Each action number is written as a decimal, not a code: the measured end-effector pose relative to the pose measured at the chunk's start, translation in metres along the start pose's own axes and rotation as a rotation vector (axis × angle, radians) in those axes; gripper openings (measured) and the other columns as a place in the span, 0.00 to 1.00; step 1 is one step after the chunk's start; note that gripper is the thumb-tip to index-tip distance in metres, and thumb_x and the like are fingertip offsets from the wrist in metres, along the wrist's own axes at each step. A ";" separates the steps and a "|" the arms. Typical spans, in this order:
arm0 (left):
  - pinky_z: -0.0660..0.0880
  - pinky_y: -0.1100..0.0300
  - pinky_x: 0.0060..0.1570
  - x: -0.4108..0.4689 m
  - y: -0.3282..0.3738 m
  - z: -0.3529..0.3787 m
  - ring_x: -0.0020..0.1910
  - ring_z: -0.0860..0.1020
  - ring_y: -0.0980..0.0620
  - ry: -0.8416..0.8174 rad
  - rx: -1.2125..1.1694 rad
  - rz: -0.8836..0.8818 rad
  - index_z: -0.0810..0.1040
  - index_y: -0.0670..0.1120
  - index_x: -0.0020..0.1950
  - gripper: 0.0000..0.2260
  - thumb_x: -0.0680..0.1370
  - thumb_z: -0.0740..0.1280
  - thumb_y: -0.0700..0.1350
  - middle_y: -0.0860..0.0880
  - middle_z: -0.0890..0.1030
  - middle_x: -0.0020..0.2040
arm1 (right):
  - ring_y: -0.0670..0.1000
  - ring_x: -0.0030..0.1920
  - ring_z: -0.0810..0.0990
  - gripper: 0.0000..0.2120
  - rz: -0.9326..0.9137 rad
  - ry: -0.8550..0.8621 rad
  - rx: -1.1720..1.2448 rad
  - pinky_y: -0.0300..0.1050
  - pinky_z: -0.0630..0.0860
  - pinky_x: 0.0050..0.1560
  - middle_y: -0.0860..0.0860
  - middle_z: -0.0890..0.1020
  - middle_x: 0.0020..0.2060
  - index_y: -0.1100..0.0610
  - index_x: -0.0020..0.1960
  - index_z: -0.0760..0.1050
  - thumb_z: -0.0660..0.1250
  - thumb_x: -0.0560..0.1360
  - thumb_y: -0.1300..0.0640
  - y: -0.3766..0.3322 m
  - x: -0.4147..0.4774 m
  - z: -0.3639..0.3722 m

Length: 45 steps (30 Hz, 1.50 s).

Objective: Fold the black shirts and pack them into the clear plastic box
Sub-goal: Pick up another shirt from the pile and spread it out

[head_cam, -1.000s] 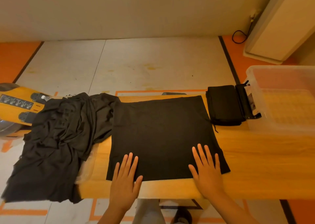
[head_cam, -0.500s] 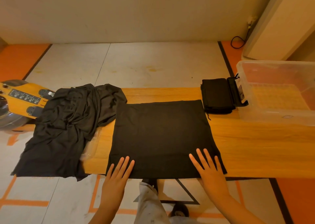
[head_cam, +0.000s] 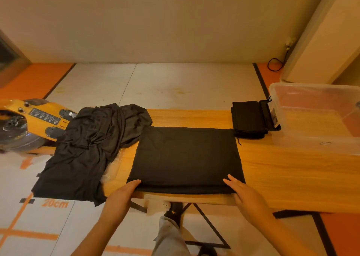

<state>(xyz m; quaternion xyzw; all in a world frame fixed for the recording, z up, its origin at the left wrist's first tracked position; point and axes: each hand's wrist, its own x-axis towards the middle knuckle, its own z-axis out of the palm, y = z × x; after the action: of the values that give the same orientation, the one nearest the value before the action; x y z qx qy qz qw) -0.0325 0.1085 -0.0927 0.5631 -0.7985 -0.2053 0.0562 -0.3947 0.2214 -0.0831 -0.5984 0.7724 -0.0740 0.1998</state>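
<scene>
One folded shirt lies just left of the box (nothing packed yet); second shirt, half-folded, farther left, with left hand and right hand flat-fingered at its near edge; unfolded heap farthest left.

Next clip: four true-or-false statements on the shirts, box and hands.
1. The left hand and right hand both touch the near edge of the flat, spread black shirt. True.
2. The clear plastic box holds folded shirts. False: no shirt shows inside; a small folded black bundle lies beside it.
3. A crumpled heap of black shirts hangs over the left end of the wooden table. True.
4. The spread shirt lies on the floor. False: on the table.
</scene>
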 end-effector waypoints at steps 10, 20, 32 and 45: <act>0.68 0.62 0.30 0.077 0.007 -0.135 0.32 0.77 0.53 0.434 -0.088 0.065 0.79 0.45 0.55 0.07 0.80 0.64 0.38 0.48 0.81 0.39 | 0.43 0.45 0.77 0.12 0.021 0.249 0.311 0.33 0.71 0.42 0.46 0.82 0.50 0.50 0.61 0.77 0.60 0.81 0.57 -0.052 0.051 -0.120; 0.70 0.52 0.39 0.160 -0.007 -0.283 0.47 0.78 0.40 0.867 -0.069 0.078 0.79 0.43 0.57 0.09 0.82 0.60 0.39 0.42 0.82 0.51 | 0.42 0.47 0.82 0.12 -0.181 0.038 0.825 0.40 0.80 0.48 0.45 0.85 0.44 0.45 0.51 0.81 0.60 0.80 0.58 -0.165 0.061 -0.210; 0.70 0.47 0.56 0.321 0.153 -0.264 0.55 0.75 0.40 0.778 0.026 0.376 0.79 0.42 0.59 0.10 0.81 0.61 0.41 0.42 0.81 0.55 | 0.53 0.47 0.85 0.08 0.317 -0.005 1.379 0.47 0.81 0.46 0.51 0.86 0.46 0.55 0.54 0.80 0.62 0.80 0.57 -0.140 0.065 -0.145; 0.40 0.51 0.76 0.164 0.137 0.057 0.77 0.40 0.52 -0.015 0.050 0.173 0.46 0.48 0.79 0.27 0.83 0.53 0.53 0.49 0.48 0.80 | 0.55 0.57 0.76 0.10 0.896 0.041 0.979 0.49 0.72 0.56 0.54 0.79 0.55 0.58 0.59 0.76 0.61 0.81 0.56 0.001 0.031 0.008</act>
<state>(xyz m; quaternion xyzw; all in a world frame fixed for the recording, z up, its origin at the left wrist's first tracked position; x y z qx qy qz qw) -0.2298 0.0112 -0.1136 0.4916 -0.8495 -0.1840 0.0536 -0.3984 0.1931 -0.0971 -0.0582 0.8273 -0.3375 0.4453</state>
